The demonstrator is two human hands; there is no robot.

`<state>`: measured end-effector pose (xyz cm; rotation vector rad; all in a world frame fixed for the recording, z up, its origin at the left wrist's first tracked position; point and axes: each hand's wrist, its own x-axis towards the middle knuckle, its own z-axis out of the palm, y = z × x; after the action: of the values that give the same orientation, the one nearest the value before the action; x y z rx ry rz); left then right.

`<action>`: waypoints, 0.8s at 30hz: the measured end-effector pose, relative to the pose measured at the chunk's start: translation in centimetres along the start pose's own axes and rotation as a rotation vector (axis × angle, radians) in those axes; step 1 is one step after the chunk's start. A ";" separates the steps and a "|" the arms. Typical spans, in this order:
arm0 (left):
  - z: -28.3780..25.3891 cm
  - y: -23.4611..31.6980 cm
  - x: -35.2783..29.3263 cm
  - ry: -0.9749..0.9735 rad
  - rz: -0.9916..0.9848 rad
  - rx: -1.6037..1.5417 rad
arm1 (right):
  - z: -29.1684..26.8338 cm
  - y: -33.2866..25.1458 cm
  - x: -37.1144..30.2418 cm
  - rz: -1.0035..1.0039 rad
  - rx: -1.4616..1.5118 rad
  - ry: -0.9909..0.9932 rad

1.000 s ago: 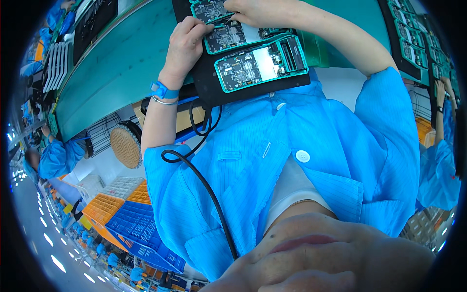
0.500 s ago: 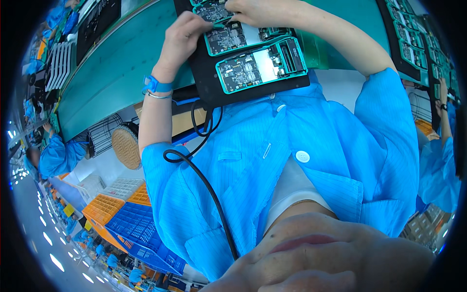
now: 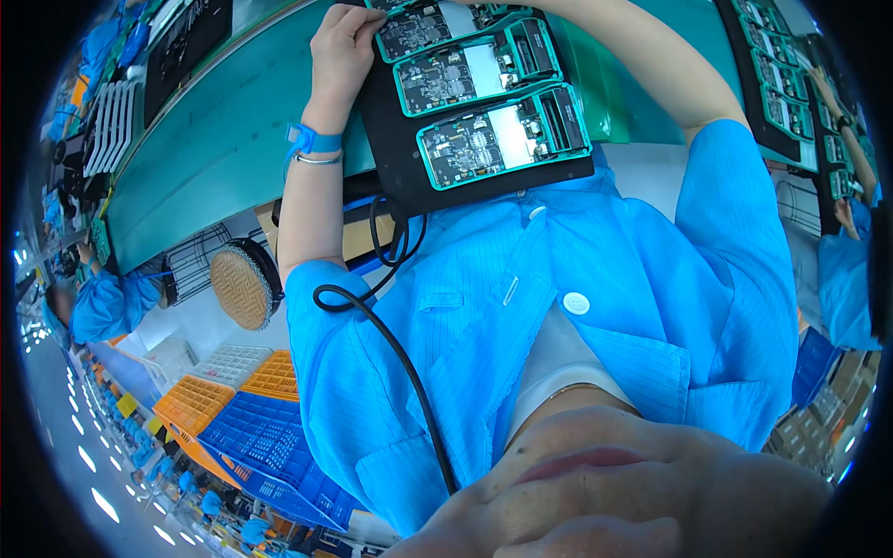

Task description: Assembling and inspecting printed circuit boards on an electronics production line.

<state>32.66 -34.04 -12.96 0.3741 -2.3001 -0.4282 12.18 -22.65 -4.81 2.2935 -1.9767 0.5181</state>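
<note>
My left hand (image 3: 342, 54), with a blue wrist strap (image 3: 314, 140) below it, is at the left edge of the farthest visible circuit board unit (image 3: 423, 30). Its thumb and fingers are pinched together; whatever lies between them is too small to make out. My right forearm (image 3: 642, 51) reaches over the right side of the units, and its hand lies beyond the top edge. Two more teal-framed circuit board units, a middle one (image 3: 437, 80) and a near one (image 3: 465, 149), lie on a black tray (image 3: 395, 172), each with a silvery plate.
The tray rests on a green bench (image 3: 223, 139). A black cable (image 3: 395, 344) hangs down my front. Stacked blue crates (image 3: 270, 437) and a woven round stool (image 3: 244, 284) stand at left. More units (image 3: 786, 70) lie at right, where a co-worker's arm (image 3: 851, 153) reaches in.
My left hand has moved left and away from the middle unit to the far one. My right hand has slid up out of the picture.
</note>
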 end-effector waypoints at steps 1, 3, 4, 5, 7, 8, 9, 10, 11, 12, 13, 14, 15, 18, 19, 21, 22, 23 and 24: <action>-0.1 0.0 -0.1 0.009 0.025 0.009 | -0.8 -0.8 0.2 0.046 0.017 -0.090; 0.1 0.2 0.3 -0.004 0.044 0.002 | 2.0 1.4 0.6 0.013 -0.050 -0.042; 0.2 0.1 0.3 -0.018 0.057 0.001 | 2.7 1.7 0.8 -0.026 -0.111 0.004; 0.2 0.1 0.4 -0.017 0.056 0.000 | 3.1 2.2 0.9 -0.027 -0.111 0.003; 0.0 0.1 0.1 -0.044 0.047 0.025 | 3.3 2.0 1.1 -0.040 -0.144 -0.031; 0.0 0.1 0.0 -0.044 0.044 0.025 | 3.4 2.0 1.2 -0.041 -0.142 -0.032; -0.1 0.1 0.0 -0.044 0.058 0.040 | 3.4 2.0 1.2 -0.050 -0.126 -0.029; -0.1 0.1 0.0 -0.044 0.072 0.054 | 3.4 2.1 1.2 -0.059 -0.110 -0.025; 0.0 0.1 0.0 -0.044 0.073 0.053 | 3.4 2.1 1.2 -0.058 -0.110 -0.025; -0.1 0.1 0.0 -0.044 0.075 0.060 | 3.3 2.0 1.2 -0.056 -0.111 -0.037; -0.1 0.1 0.0 -0.044 0.077 0.067 | 3.2 1.9 1.2 -0.055 -0.112 -0.048; -0.1 0.1 0.0 -0.044 0.077 0.067 | 3.1 1.8 1.2 -0.055 -0.112 -0.048; 0.0 0.2 0.0 -0.042 0.075 0.066 | 3.1 1.9 1.2 -0.051 -0.117 -0.057; 0.0 0.2 0.0 -0.042 0.071 0.066 | 3.1 1.9 1.1 -0.041 -0.125 -0.068; -0.1 0.2 0.0 -0.045 0.068 0.067 | 3.1 1.8 1.1 -0.036 -0.128 -0.071; -0.1 0.2 0.0 -0.046 0.076 0.078 | 3.1 1.8 1.0 -0.042 -0.124 -0.059; -0.1 0.2 0.0 -0.047 0.085 0.088 | 3.1 1.7 0.9 -0.047 -0.121 -0.046; -0.1 0.1 0.0 -0.047 0.084 0.088 | 3.1 1.7 1.0 -0.048 -0.121 -0.047; -0.1 0.1 0.0 -0.046 0.086 0.085 | 3.1 1.7 1.0 -0.053 -0.114 -0.054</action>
<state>32.71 -33.95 -12.82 0.3086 -2.3748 -0.3003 11.26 -24.70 -7.75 2.3061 -1.9095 0.3343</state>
